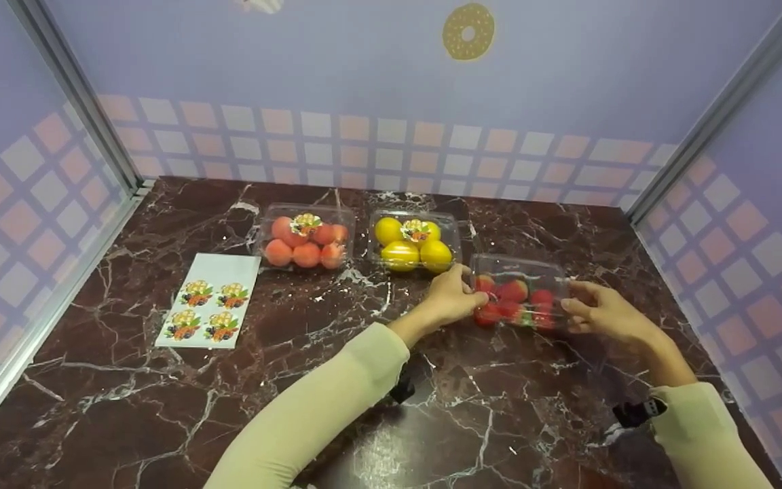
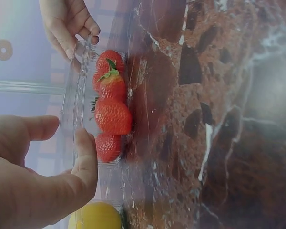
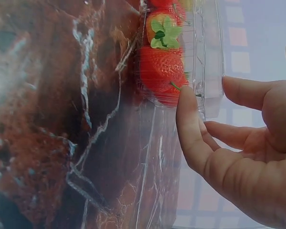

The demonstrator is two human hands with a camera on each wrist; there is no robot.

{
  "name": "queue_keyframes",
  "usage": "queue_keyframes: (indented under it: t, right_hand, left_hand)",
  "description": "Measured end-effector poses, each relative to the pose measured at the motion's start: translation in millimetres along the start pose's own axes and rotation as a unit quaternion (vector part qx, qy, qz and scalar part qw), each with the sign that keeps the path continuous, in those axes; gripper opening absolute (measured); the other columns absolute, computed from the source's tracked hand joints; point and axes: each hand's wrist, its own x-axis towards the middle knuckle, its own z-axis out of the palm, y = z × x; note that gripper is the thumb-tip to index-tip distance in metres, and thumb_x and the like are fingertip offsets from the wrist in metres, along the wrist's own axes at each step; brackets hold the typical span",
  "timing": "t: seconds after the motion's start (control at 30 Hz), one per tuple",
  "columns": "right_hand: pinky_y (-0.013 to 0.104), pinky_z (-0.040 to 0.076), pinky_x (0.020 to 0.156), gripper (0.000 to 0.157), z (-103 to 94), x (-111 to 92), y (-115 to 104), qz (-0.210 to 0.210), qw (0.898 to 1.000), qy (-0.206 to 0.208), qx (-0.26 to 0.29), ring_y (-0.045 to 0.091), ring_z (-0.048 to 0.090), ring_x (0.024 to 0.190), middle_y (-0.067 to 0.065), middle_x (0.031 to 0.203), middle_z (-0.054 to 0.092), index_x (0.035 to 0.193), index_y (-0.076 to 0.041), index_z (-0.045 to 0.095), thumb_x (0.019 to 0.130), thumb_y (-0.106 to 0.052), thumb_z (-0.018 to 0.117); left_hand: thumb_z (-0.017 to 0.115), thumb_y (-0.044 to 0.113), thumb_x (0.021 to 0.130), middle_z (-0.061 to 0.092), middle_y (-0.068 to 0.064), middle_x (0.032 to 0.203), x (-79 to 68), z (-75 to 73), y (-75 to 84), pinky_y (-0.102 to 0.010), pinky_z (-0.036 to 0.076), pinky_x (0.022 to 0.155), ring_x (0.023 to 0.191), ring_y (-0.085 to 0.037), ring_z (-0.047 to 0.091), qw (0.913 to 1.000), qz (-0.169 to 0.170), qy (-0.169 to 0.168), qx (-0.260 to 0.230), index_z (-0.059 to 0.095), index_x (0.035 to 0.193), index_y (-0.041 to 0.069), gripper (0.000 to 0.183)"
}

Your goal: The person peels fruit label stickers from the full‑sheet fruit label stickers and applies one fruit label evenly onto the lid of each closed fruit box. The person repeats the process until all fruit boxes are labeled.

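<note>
A clear plastic box of strawberries (image 1: 514, 292) lies on the dark marbled table in front of me, its lid down over the fruit. My left hand (image 1: 454, 297) holds its left end, thumb at the near side and fingers toward the far side. At the opposite end, my right hand (image 1: 605, 312) grips the box's edge between thumb and fingers. The left wrist view shows the strawberries (image 2: 113, 116) through the side wall, with the left thumb overlapping the rim. Through the plastic in the right wrist view, a strawberry (image 3: 162, 69) shows near the right thumb.
Left of the strawberries stands a clear box of lemons (image 1: 401, 255), and farther left a box of peach-coloured round fruit (image 1: 306, 255). Both lids carry a fruit sticker. A white sheet (image 1: 214, 268) with several fruit stickers lies at left. Patterned walls (image 1: 391, 81) enclose the table.
</note>
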Motion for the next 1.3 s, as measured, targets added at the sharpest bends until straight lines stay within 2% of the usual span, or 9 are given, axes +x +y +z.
queue_keyframes:
  t: [0.17, 0.3, 0.4, 0.47, 0.57, 0.73, 0.9, 1.13, 1.3]
  right_hand:
    - [0.035, 0.062, 0.094, 0.075, 6.0, -6.2, 0.5, -0.002, 1.000, -0.008, 0.017, 0.026, 0.066, 0.105, 0.040, 0.143, 0.045, 0.163, 0.013, 0.013, 0.111, -0.018, 0.057]
    - [0.036, 0.062, 0.095, 0.077, 9.8, -13.3, -0.3, -0.003, 1.000, -0.019, 0.024, 0.027, 0.065, 0.106, 0.039, 0.144, 0.044, 0.164, 0.011, 0.012, 0.111, -0.019, 0.058]
    - [0.038, 0.062, 0.096, 0.078, 14.1, -16.8, -1.9, -0.003, 0.999, -0.023, 0.031, 0.026, 0.065, 0.103, 0.038, 0.143, 0.047, 0.164, 0.010, 0.012, 0.110, -0.020, 0.059]
    - [0.040, 0.062, 0.096, 0.079, 17.7, -18.3, -3.9, -0.004, 0.999, -0.025, 0.036, 0.026, 0.066, 0.102, 0.037, 0.139, 0.050, 0.164, 0.009, 0.013, 0.110, -0.019, 0.061]
    - [0.040, 0.063, 0.094, 0.078, 22.9, -19.9, -7.0, -0.007, 0.999, -0.028, 0.035, 0.028, 0.067, 0.100, 0.034, 0.133, 0.053, 0.164, 0.010, 0.014, 0.109, -0.018, 0.062]
    - [0.041, 0.064, 0.092, 0.076, 33.5, -20.5, -12.5, -0.012, 0.999, -0.033, 0.034, 0.027, 0.066, 0.096, 0.030, 0.126, 0.055, 0.161, 0.010, 0.017, 0.108, -0.016, 0.064]
    - [0.041, 0.064, 0.090, 0.072, 46.1, -20.1, -18.0, -0.017, 0.999, -0.036, 0.033, 0.029, 0.068, 0.094, 0.025, 0.121, 0.056, 0.158, 0.011, 0.021, 0.107, -0.016, 0.064]
    - [0.041, 0.064, 0.088, 0.072, 63.8, -17.4, -24.8, -0.021, 0.998, -0.045, 0.051, 0.031, 0.072, 0.092, 0.023, 0.120, 0.057, 0.157, 0.011, 0.019, 0.107, -0.014, 0.064]
    - [0.040, 0.065, 0.086, 0.069, 79.0, -14.6, -29.4, -0.028, 0.997, -0.043, 0.063, 0.029, 0.071, 0.090, 0.023, 0.117, 0.058, 0.154, 0.011, 0.021, 0.106, -0.013, 0.065]
  left_hand:
    - [0.078, 0.014, 0.092, 0.073, -0.008, 0.096, -8.4, -6.1, -2.8, -0.022, 0.056, 0.068, 0.074, -0.013, 0.065, 0.9989, -0.009, -0.033, -0.031, 0.050, 0.144, 0.000, 0.060]
    - [0.079, 0.015, 0.093, 0.072, -0.005, 0.089, -15.4, -10.9, -3.5, -0.024, 0.055, 0.062, 0.067, -0.013, 0.065, 0.9974, -0.018, -0.057, -0.038, 0.046, 0.146, 0.001, 0.064]
    - [0.080, 0.015, 0.093, 0.072, -0.005, 0.086, -20.5, -15.1, -4.3, -0.031, 0.061, 0.067, 0.070, -0.021, 0.072, 0.9966, -0.025, -0.068, -0.039, 0.044, 0.147, 0.001, 0.066]
    - [0.080, 0.014, 0.093, 0.072, -0.005, 0.086, -23.9, -18.2, -5.3, -0.039, 0.064, 0.073, 0.077, -0.030, 0.075, 0.9957, -0.031, -0.077, -0.041, 0.043, 0.148, 0.001, 0.067]
    - [0.080, 0.013, 0.094, 0.072, -0.006, 0.085, -29.4, -23.8, -7.9, -0.049, 0.065, 0.080, 0.083, -0.037, 0.076, 0.9943, -0.036, -0.089, -0.046, 0.040, 0.150, 0.002, 0.071]
    - [0.081, 0.013, 0.093, 0.072, -0.005, 0.086, -38.2, -35.7, -13.8, -0.048, 0.064, 0.082, 0.085, -0.036, 0.076, 0.9932, -0.034, -0.102, -0.043, 0.038, 0.152, 0.002, 0.074]
    - [0.079, 0.012, 0.094, 0.071, -0.007, 0.087, -48.4, -48.7, -19.2, -0.051, 0.063, 0.084, 0.094, -0.045, 0.074, 0.9913, -0.032, -0.118, -0.049, 0.036, 0.151, 0.001, 0.073]
    - [0.078, 0.012, 0.094, 0.071, -0.010, 0.093, -58.9, -65.3, -28.5, -0.050, 0.063, 0.086, 0.092, -0.041, 0.074, 0.9895, -0.030, -0.132, -0.051, 0.035, 0.150, 0.000, 0.071]
    - [0.077, 0.014, 0.096, 0.073, -0.011, 0.096, -63.3, -77.7, -37.1, -0.046, 0.064, 0.085, 0.088, -0.037, 0.075, 0.9902, -0.032, -0.130, -0.038, 0.036, 0.149, 0.001, 0.068]
